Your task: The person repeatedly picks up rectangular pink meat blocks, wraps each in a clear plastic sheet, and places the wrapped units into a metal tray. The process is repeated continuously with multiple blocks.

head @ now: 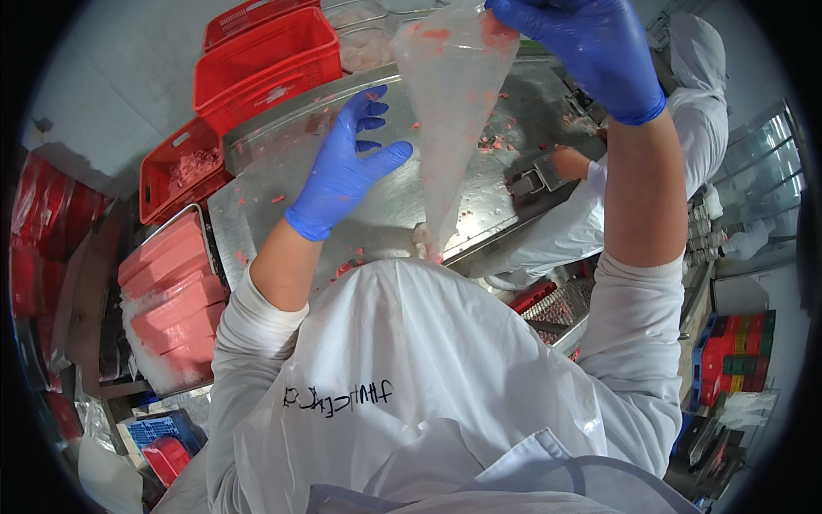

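My right hand, in a blue glove, is raised at the upper right and grips the top of a translucent plastic bag. The bag hangs as a long cone with pink smears on it, narrowing to a tip near my apron. To the left of the bag, my blue-gloved left hand is empty, its fingers spread and apart from the plastic. Below both hands lies a stainless steel worktable, strewn with small pink scraps.
Red crates stand at the back left; another crate holds pink shreds. Pink blocks are stacked at left. A co-worker's hand is on a metal device at right. My white apron bears writing.
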Demonstrator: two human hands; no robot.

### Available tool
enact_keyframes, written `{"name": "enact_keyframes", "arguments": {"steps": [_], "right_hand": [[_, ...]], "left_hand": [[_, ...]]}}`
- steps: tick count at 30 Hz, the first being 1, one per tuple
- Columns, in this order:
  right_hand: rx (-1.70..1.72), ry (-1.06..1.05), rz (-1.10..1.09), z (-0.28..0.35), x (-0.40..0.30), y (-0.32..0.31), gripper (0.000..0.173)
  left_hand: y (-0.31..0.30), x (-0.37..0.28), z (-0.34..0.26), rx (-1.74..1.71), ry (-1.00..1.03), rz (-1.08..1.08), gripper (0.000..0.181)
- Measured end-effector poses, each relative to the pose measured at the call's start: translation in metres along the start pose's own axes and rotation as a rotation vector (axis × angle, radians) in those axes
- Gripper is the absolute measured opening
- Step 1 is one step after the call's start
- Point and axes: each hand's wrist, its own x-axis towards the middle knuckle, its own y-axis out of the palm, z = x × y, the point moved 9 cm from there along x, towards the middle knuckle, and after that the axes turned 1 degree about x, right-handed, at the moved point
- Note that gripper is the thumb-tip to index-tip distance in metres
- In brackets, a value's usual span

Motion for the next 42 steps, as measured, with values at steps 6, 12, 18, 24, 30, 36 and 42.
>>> {"name": "enact_keyframes", "arguments": {"steps": [6,12,18,24,30,36,42], "right_hand": [[-0.306,-0.024,-0.043,0.012,-0.012,-0.002,0.014],[-0.345,-0.512,-0.124,0.035,-0.020,0.013,0.017],[-0.612,-0.585,-0.259,0.050,-0.013,-0.033,0.015],[-0.250,-0.052,-0.082,-0.006,-0.015,-0.018,0.026],[-0.018,0.007,-0.105,-0.014,-0.030,-0.010,0.048],[-0.014,0.028,0.079,-0.019,-0.002,0.007,0.031],[-0.178,-0.076,0.237,0.015,-0.004,0.012,0.016]], "left_hand": [[0.022,-0.001,0.008,0.036,0.000,0.057,0.081],[0.061,-0.008,-0.001,0.192,0.014,0.094,0.028],[0.055,-0.008,-0.004,0.067,-0.051,0.030,0.018],[0.041,-0.015,0.006,0.192,-0.035,-0.032,0.020],[0.055,-0.006,0.003,0.317,0.043,0.080,0.022],[0.062,-0.005,-0.005,0.315,0.020,0.145,0.021],[0.064,-0.007,0.003,0.307,-0.009,0.252,0.023]]}}
